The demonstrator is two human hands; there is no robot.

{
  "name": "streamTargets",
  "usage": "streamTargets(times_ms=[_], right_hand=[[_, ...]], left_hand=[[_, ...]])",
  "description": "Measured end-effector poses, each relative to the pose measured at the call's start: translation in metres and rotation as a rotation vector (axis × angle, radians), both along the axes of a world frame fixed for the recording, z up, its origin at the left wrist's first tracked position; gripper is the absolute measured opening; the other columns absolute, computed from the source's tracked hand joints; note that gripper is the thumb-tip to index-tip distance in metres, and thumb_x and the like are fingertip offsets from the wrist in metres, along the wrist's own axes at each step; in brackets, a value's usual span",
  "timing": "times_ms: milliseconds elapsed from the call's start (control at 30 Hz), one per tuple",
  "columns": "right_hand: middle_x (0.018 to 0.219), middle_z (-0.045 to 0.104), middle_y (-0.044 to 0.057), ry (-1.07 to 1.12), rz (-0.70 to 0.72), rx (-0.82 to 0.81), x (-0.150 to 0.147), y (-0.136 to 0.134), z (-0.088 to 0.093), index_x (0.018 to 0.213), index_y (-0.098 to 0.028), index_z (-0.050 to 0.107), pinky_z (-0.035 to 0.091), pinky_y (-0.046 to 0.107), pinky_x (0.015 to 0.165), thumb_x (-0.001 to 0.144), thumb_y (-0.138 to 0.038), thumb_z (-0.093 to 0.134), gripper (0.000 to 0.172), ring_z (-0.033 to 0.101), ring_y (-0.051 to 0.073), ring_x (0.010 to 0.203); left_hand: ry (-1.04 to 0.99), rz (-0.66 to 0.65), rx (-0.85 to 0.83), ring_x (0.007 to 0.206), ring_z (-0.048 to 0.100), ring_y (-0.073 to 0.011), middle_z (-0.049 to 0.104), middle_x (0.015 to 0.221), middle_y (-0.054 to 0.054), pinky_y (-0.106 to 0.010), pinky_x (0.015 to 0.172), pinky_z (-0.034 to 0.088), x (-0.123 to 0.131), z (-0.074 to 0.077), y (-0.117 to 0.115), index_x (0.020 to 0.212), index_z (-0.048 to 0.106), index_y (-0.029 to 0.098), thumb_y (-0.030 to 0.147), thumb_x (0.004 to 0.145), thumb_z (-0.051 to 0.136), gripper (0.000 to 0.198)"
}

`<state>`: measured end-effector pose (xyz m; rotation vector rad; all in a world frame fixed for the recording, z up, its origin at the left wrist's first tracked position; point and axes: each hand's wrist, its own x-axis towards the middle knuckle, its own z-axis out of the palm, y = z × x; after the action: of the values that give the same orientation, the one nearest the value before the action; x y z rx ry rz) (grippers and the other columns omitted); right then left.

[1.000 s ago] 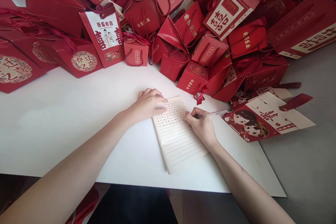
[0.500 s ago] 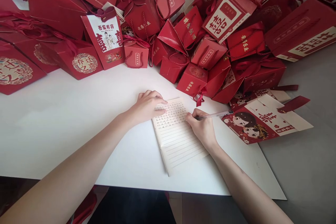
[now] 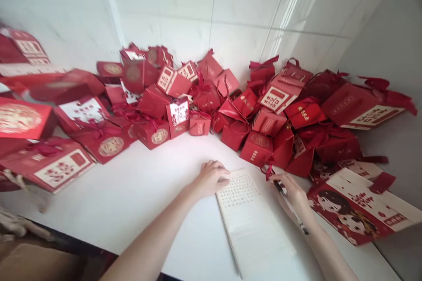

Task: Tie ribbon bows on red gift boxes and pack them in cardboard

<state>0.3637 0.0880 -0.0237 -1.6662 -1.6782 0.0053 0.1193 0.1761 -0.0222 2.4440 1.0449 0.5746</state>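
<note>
A lined notebook point(image 3: 257, 232) lies on the white table point(image 3: 158, 193), its upper rows filled with small handwriting and its lower part blank. My left hand point(image 3: 211, 178) rests at the notebook's upper left corner, thumb and fingers parted over the page edge. Just right of the page, my right hand point(image 3: 293, 193) is closed around a pen point(image 3: 293, 211), whose barrel slants back along the wrist. The pen tip is not distinct and appears off the written rows.
Red gift boxes point(image 3: 255, 147) with ribbons and cords are heaped along the white tiled wall point(image 3: 184, 4). A flat printed bag point(image 3: 352, 210) with cartoon faces lies right of my right hand. At lower left stands a brown cardboard box point(image 3: 42, 261), beside pale rope.
The view has tilted up and left, showing more wall and boxes. My right hand with the pen has moved off the notebook to the right. My left hand stays at the page corner.
</note>
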Motion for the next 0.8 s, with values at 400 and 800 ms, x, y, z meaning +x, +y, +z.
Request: streamTargets(times_ms=[400, 800], right_hand=[[0.098, 0.068, 0.005, -0.118, 0.021, 0.2, 0.007, 0.014, -0.022, 0.102, -0.023, 0.059, 0.055, 0.031, 0.073, 0.082, -0.031, 0.037, 0.031, 0.065, 0.022, 0.09], [0.078, 0.07, 0.004, 0.038, 0.096, 0.255, -0.008, 0.027, -0.028, 0.079, -0.026, 0.063, 0.056, 0.027, 0.052, 0.075, -0.036, 0.046, 0.021, 0.068, 0.022, 0.065]], left_hand=[[-0.369, 0.889, 0.404, 0.127, 0.03, -0.0293, 0.033, 0.133, -0.015, -0.049, 0.099, 0.03, -0.068, 0.032, 0.038, 0.126, 0.028, 0.022, 0.019, 0.079, 0.044, 0.05], [-0.366, 1.217, 0.233, 0.123, 0.03, -0.041, 0.033, 0.131, -0.027, -0.058, 0.091, 0.027, -0.162, 0.149, 0.118, 0.127, 0.03, 0.01, 0.051, 0.077, 0.043, 0.066]])
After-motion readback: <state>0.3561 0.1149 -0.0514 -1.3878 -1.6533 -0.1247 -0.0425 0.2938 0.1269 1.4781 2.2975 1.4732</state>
